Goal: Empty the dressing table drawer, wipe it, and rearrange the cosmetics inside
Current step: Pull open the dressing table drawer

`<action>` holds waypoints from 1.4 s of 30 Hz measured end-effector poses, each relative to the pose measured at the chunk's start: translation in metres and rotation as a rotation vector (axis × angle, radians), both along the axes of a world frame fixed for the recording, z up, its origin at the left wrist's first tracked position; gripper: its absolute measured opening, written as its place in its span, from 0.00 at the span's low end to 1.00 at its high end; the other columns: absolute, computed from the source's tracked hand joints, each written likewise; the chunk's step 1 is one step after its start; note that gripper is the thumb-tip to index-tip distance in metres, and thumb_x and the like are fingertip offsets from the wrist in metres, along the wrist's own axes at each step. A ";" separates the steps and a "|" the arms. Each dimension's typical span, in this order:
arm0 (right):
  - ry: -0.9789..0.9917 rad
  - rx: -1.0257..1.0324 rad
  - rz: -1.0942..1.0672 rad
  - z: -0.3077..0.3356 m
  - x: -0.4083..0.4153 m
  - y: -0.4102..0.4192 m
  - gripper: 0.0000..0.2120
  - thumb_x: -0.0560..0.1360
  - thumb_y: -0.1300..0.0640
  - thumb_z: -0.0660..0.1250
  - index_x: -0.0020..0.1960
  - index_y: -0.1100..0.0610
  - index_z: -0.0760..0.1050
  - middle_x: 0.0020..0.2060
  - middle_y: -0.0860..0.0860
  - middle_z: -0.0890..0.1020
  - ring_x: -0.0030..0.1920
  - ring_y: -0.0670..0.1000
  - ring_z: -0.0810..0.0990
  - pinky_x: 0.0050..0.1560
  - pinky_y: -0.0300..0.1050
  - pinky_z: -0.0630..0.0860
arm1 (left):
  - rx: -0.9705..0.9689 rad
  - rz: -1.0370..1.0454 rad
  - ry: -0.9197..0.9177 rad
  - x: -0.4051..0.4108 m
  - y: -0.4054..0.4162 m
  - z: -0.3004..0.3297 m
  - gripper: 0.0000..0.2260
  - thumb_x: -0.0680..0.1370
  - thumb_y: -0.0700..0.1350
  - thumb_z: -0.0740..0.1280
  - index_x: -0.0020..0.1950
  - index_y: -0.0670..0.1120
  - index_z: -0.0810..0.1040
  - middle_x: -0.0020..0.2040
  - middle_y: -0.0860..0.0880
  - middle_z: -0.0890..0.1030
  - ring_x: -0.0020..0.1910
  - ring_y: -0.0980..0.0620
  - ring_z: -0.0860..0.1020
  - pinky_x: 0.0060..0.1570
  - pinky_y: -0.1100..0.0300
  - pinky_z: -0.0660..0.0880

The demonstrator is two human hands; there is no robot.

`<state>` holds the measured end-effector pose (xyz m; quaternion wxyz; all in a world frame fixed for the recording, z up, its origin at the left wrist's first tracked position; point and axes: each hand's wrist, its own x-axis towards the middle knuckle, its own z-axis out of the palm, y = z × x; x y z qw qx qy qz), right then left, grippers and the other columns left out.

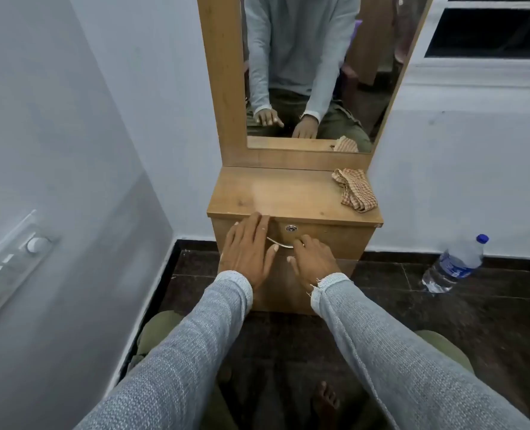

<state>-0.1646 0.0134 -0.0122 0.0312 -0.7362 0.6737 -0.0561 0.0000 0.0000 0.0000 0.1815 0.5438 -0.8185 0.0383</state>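
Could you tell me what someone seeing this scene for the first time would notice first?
Two grey-sleeved arms reach to the shut drawer of a wooden dressing table: the left hand lies flat against the drawer front, and the right hand curls at the metal handle. A checked cloth lies crumpled on the tabletop's right rear corner, below the mirror. A plastic water bottle stands tilted on the dark floor to the right.

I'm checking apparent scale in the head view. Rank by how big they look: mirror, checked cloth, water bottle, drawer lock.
1. mirror
2. water bottle and checked cloth: look about alike, unranked
3. drawer lock
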 end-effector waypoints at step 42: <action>-0.172 0.112 -0.053 0.056 -0.019 0.003 0.08 0.73 0.59 0.67 0.37 0.55 0.83 0.37 0.48 0.84 0.38 0.51 0.81 0.42 0.49 0.81 | 0.320 -0.071 -0.057 0.012 0.008 0.026 0.19 0.78 0.37 0.63 0.68 0.51 0.72 0.67 0.50 0.73 0.64 0.47 0.68 0.62 0.53 0.68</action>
